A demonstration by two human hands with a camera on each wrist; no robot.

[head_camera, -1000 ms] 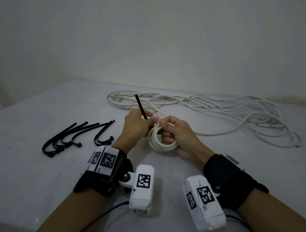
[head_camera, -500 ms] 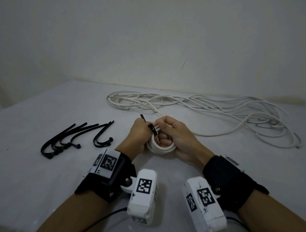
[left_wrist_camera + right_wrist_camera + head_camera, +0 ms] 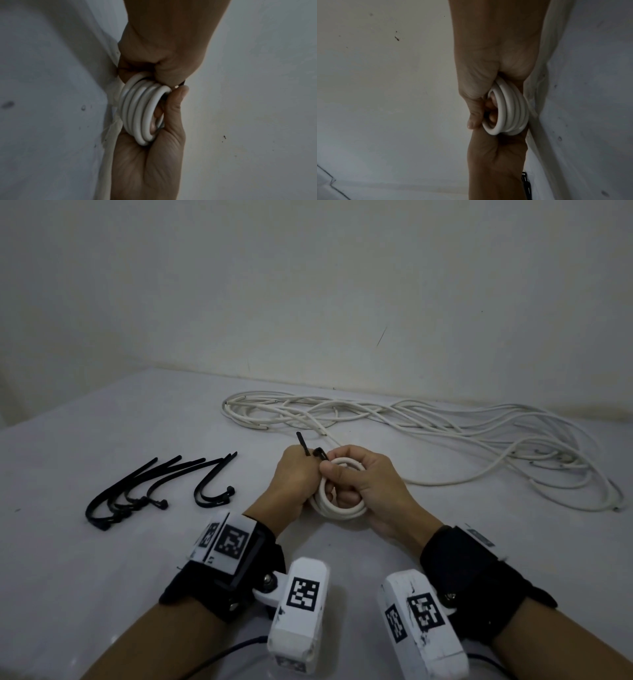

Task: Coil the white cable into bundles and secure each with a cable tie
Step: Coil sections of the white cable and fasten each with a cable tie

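A small coil of white cable [image 3: 342, 510] is held upright just above the table. My right hand [image 3: 366, 484] grips it, fingers through the middle and thumb on top; the right wrist view shows that hand [image 3: 488, 60] and the coil [image 3: 510, 112] close up. My left hand [image 3: 294, 477] pinches a black cable tie [image 3: 320, 454] at the coil's top left, and the tie's tail sticks up past the knuckles. In the left wrist view the coil [image 3: 142, 108] sits between my left hand [image 3: 163, 60] above and my right hand [image 3: 154, 155] below. How far the tie wraps round the coil is hidden.
Several spare black cable ties [image 3: 154, 484] lie on the white table [image 3: 102, 594] to the left. The long loose white cable [image 3: 445, 426] sprawls across the back and right, running into the coil. A plain wall stands right behind the table.
The tie's long tail, which stood high above my left hand, now shows only as a short stub. My hands have closed together over the coil.
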